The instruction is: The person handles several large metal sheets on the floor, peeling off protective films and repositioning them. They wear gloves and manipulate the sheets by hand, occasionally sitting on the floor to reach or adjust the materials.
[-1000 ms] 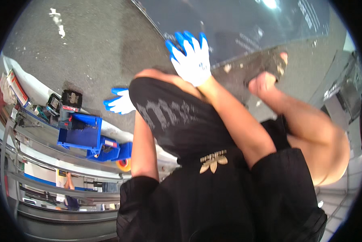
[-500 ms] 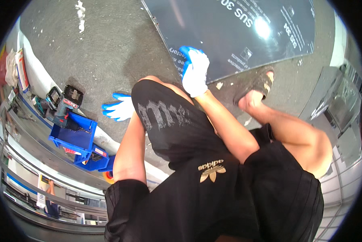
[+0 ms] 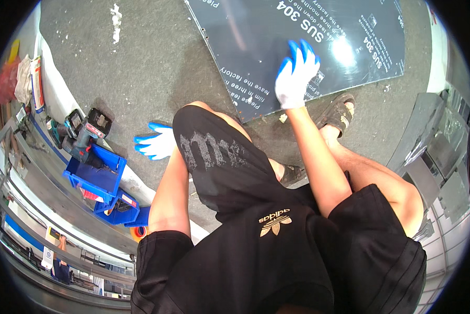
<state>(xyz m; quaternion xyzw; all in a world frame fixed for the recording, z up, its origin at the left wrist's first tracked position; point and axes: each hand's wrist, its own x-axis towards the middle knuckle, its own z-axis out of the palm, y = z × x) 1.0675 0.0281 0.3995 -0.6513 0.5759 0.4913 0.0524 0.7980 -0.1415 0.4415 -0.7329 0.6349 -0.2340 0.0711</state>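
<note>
A large dark metal panel [image 3: 261, 57] with printed protective film lies on the floor ahead of me, a bright glare on its right half. My right hand [image 3: 296, 78], in a white glove with blue fingertips, is over the panel's near part, fingers spread and holding nothing. Whether its fingertips press on the film I cannot tell. Beside my left knee, my left hand [image 3: 159, 142] wears a matching glove. Its fingers are spread low over the grey floor, with nothing in them.
Left of me, a cordless power tool [image 3: 83, 144] rests at a blue parts bin [image 3: 96, 175], near another blue bin [image 3: 121, 209] and an orange tape roll [image 3: 138, 232]. Metal racking [image 3: 31, 172] runs along the left. My sandalled right foot [image 3: 339, 115] stands beside the panel's near edge.
My right hand has moved right from the panel's near-left edge to over its film, and its fingers have spread. My left hand stays nearly where it was.
</note>
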